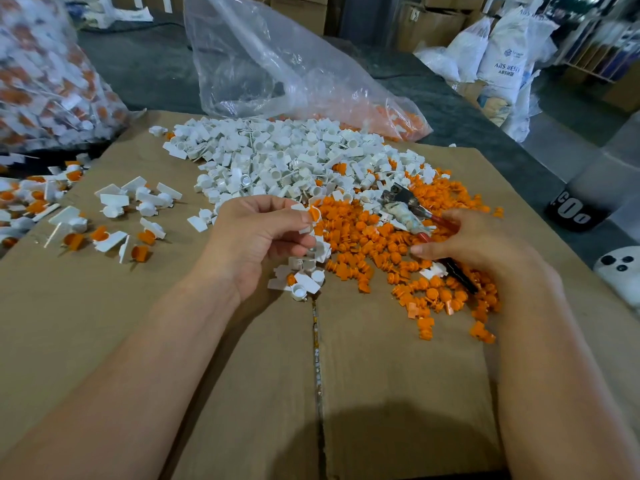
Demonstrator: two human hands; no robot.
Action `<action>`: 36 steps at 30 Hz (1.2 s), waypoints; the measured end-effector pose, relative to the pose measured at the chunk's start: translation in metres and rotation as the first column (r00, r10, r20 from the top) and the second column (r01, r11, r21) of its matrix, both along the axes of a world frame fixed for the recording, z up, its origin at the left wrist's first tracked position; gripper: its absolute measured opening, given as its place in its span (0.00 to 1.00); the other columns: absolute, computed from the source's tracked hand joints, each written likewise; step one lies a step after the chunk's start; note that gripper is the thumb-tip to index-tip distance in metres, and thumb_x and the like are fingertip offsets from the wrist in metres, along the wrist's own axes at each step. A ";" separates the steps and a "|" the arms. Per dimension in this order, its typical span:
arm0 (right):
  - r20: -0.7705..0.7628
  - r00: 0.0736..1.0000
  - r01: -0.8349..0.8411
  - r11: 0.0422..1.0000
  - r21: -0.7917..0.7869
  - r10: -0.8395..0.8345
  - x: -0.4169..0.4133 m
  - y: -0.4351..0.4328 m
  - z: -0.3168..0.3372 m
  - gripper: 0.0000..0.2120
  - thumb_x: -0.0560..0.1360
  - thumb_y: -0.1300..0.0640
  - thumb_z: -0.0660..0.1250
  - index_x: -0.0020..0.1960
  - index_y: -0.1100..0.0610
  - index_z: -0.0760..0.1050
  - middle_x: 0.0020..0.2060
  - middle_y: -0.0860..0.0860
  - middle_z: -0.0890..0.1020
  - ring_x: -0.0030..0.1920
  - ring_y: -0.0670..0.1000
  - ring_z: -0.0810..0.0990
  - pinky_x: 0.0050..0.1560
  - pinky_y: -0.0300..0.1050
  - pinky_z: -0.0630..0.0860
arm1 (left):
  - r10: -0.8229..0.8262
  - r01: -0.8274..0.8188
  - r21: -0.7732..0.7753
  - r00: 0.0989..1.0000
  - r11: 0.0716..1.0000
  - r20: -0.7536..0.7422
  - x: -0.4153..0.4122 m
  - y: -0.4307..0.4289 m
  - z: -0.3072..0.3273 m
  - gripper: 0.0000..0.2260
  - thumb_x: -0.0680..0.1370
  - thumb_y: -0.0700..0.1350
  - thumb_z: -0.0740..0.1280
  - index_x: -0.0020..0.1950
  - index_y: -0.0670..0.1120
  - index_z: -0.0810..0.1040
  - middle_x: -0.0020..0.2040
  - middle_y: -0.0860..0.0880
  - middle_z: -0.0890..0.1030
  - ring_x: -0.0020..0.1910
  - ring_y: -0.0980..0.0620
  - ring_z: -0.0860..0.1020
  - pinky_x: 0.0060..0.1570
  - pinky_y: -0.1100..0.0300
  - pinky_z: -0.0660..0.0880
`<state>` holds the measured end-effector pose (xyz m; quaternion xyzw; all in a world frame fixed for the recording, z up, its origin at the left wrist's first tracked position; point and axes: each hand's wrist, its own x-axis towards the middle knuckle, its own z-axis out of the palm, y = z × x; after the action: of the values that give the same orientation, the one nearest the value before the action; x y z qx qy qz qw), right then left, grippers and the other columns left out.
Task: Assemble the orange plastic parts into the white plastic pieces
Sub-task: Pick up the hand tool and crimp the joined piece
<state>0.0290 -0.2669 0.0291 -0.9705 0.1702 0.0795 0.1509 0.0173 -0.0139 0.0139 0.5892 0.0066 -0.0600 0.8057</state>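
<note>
Cardboard top [381,375]: left grip [263,237] pinches white piece [304,229], orange part [314,213] at fingertips; right grip [478,247] over orange pile [363,230], hold unclear.

Head view, sole camera: wide-angle, worn on the person's head, facing forward and down onto the cardboard top [225,358]; close range, left hand [256,237] and right hand [474,247] mid-frame; floor [145,64] across upper frame.

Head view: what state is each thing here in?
Left hand: grips white pieces.
Top white piece: orange part seated in it.
Right hand: over orange pile, grip unclear.
Pliers: lying on orange pile.
Clear bag: open, nearly empty.
Finished pieces: loose on cardboard.
</note>
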 end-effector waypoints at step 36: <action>0.439 0.741 -0.525 0.846 -0.093 0.508 -0.017 0.071 -0.001 0.23 0.72 0.58 0.66 0.66 0.52 0.69 0.56 0.51 0.74 0.58 0.49 0.70 0.51 0.36 0.62 | 0.188 -0.169 -0.113 0.964 0.979 0.188 0.004 -0.002 -0.002 0.09 0.73 0.31 0.65 0.37 0.44 0.74 0.27 0.53 0.78 0.26 0.56 0.79 0.21 0.68 0.70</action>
<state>0.0120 -0.1959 0.0279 -0.9679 -0.1464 -0.1042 0.1759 0.0208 -0.0155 0.0122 0.5498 -0.0233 0.0717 0.8319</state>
